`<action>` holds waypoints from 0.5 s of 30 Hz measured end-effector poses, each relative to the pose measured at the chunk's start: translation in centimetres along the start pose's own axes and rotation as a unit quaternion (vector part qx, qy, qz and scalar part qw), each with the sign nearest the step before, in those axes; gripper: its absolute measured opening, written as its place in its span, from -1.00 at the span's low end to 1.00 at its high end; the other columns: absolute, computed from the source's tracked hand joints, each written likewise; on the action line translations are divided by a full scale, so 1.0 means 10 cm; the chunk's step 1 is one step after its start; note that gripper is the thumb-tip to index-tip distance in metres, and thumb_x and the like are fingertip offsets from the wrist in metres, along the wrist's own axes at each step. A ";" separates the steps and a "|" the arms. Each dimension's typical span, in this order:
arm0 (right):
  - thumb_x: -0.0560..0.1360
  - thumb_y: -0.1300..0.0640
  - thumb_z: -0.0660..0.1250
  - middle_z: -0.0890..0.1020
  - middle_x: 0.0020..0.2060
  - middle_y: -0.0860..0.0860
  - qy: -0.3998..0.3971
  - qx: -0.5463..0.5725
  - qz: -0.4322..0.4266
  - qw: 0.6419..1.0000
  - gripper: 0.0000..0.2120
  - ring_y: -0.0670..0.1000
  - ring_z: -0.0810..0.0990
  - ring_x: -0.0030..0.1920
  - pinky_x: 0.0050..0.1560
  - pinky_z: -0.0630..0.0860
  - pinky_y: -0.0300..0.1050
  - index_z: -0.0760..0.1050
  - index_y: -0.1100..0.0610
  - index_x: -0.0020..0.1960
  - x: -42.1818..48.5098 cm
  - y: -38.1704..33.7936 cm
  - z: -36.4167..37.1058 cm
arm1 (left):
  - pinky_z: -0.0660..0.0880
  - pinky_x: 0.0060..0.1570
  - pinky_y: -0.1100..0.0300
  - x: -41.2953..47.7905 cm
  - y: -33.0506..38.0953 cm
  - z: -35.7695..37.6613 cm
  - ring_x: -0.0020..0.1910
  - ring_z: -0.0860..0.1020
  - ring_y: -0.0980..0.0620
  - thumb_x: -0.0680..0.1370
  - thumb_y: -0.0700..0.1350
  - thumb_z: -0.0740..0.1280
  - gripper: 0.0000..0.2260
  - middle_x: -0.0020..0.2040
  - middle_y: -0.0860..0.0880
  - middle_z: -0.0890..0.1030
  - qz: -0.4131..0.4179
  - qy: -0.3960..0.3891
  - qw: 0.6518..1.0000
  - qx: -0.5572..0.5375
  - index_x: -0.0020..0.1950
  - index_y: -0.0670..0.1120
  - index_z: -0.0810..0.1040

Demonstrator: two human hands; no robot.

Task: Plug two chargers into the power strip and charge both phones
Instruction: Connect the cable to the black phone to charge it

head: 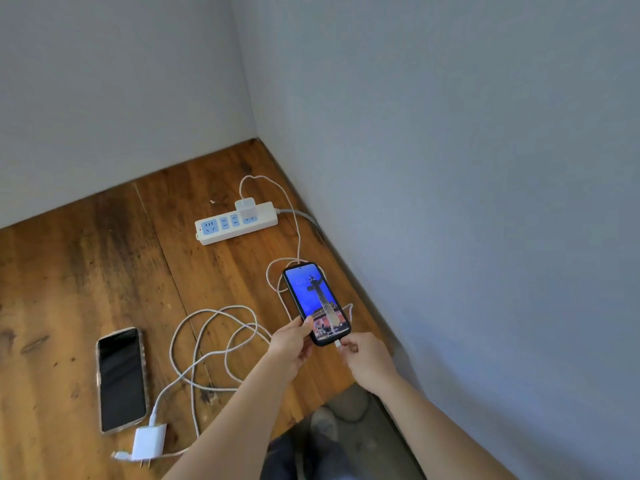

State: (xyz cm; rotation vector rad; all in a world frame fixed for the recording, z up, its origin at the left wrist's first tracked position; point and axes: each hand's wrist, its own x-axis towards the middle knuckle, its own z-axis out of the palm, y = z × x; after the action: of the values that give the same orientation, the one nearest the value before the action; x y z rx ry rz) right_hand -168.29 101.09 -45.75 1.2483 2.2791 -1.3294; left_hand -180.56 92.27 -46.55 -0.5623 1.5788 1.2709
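Unplugged charger [148,444] beside dark phone [121,379], coiled cable [207,344] between it and power strip [236,223]

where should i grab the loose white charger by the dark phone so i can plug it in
Grip the loose charger by its two broad flat faces, coming from above. It lies flat on the table with its prongs pointing toward the near edge and its cable leaving the far end, so a hold on the body's sides probably keeps fingers off both.

Both bare forearms reach forward, left hand [292,342] gripping, right hand [367,358] apparently pinching.
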 end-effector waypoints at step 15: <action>0.55 0.14 0.22 0.62 -0.06 -0.03 -0.072 -0.065 0.034 0.995 -0.81 -0.05 0.55 -0.09 -0.14 0.49 -0.18 0.55 0.08 0.10 0.19 0.29 0.17 | 0.51 -0.31 0.29 0.20 -0.42 0.04 0.03 0.61 -0.02 0.56 -0.03 0.32 -0.74 0.05 -0.08 0.65 0.033 0.033 0.995 0.084 0.19 -0.10 0.59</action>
State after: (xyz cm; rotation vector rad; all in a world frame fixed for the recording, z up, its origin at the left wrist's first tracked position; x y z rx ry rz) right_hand -167.61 101.44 -49.52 1.1384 2.1652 -1.1855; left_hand -177.76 91.70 -50.22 -0.4533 1.7524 1.1644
